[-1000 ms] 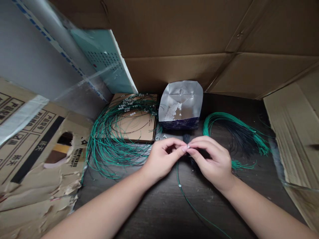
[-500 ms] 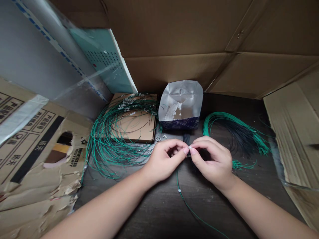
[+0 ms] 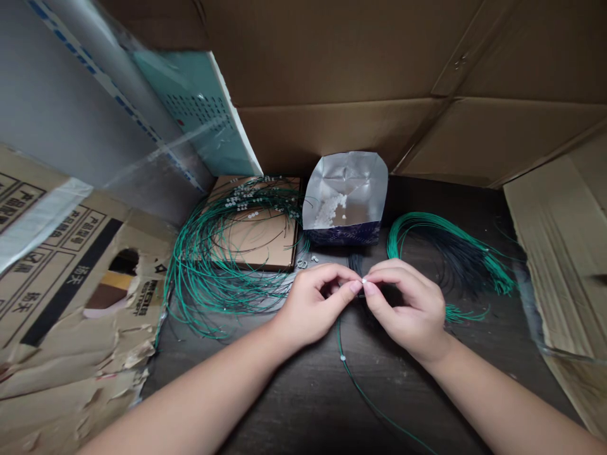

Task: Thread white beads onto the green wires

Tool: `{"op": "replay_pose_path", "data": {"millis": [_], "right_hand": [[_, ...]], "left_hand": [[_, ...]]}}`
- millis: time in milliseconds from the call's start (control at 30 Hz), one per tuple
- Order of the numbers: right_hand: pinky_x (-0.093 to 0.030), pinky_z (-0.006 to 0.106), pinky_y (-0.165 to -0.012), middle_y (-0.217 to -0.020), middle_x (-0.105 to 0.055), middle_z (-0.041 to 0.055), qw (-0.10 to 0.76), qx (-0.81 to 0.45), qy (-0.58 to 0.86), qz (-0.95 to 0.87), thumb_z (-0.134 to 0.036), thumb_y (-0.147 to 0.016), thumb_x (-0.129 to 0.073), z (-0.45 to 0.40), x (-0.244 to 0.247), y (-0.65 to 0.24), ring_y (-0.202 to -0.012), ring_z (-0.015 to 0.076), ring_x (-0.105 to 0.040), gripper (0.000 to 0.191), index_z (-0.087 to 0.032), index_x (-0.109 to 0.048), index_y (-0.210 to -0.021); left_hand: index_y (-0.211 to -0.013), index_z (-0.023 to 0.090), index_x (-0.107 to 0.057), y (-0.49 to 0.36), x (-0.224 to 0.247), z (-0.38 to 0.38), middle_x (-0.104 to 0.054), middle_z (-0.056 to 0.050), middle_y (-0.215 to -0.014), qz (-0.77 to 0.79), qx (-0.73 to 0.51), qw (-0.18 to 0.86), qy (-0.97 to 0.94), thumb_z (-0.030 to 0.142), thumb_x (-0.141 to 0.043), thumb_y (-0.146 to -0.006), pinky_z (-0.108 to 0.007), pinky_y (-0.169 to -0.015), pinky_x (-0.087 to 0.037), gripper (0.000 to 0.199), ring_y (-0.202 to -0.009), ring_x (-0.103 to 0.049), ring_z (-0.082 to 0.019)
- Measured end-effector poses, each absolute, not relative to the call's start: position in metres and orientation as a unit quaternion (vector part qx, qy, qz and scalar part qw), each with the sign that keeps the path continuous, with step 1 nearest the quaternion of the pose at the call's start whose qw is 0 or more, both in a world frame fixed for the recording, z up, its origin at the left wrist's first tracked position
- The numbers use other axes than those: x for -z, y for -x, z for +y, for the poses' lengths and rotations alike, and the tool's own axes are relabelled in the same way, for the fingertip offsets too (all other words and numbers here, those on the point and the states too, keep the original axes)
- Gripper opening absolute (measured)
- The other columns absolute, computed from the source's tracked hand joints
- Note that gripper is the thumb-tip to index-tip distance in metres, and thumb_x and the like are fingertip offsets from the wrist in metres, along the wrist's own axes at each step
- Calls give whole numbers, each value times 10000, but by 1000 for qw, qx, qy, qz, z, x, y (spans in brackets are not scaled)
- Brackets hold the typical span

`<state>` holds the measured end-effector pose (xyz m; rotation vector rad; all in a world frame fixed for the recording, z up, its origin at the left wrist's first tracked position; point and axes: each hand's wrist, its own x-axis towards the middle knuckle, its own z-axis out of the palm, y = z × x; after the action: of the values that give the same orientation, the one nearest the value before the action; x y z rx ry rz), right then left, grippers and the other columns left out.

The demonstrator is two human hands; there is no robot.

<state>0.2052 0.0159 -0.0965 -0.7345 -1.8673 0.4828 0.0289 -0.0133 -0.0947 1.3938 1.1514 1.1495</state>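
My left hand (image 3: 318, 304) and my right hand (image 3: 408, 309) meet fingertip to fingertip over the dark table. Thumb and forefinger of the right pinch a small white bead (image 3: 364, 280). The left is closed in a pinch on a thin green cord (image 3: 360, 393), which runs down from under it toward the bottom of the view. Another white bead (image 3: 343, 358) sits on that cord below the hands. Whether the cord's tip is inside the pinched bead is hidden by the fingers. Behind the hands lies a dark bundle of cords (image 3: 355, 263), partly covered.
An open silver-lined pouch (image 3: 353, 167) of white beads stands behind my hands. Green cords with beads (image 3: 190, 278) drape over a flat cardboard box (image 3: 279, 248) at left. A green and black cord bundle (image 3: 427, 221) lies right. Cardboard walls (image 3: 332, 57) enclose the table.
Both hands hold nearly the same pinch, fingertips together. The bead on the hanging cord has shifted up very slightly; the whole view has moved a little.
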Motion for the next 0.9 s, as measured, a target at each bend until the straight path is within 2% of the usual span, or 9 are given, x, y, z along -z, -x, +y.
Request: {"op": "replay_pose_path", "data": {"millis": [433,667,900], "right_hand": [[-550,271,-574,-801,-707,34,510,-189,313,-779,-69,-902,-703,18,97,-205,-663,141,-661,127,-195,-709,-921],[-562,288,-641,-834,-705,50,489,-130,285,-814,-31,-882,-706,17,101,-208,-730,160,-678,171,-176,-686,-970],[-558,302,-660,-848,-701,88,450,-106,270,-844,-71,-930,-667,19,101,-211,-760,180,-672,69,-134,-677,-958]], "left_hand": [[-902,133,-800,-28,95,-12,-723,-56,-768,481,-491,505,-522,361,-733,-893,-255,-664,-479,238,-691,-598,-142],[-867,129,-777,-29,96,-12,-699,-47,-742,484,-487,501,-526,348,-725,-882,-247,-639,-460,225,-672,-574,-135],[-858,130,-740,-30,95,-13,-695,-42,-750,478,-471,456,-585,311,-666,-924,-244,-645,-453,207,-674,-583,-132]]}}
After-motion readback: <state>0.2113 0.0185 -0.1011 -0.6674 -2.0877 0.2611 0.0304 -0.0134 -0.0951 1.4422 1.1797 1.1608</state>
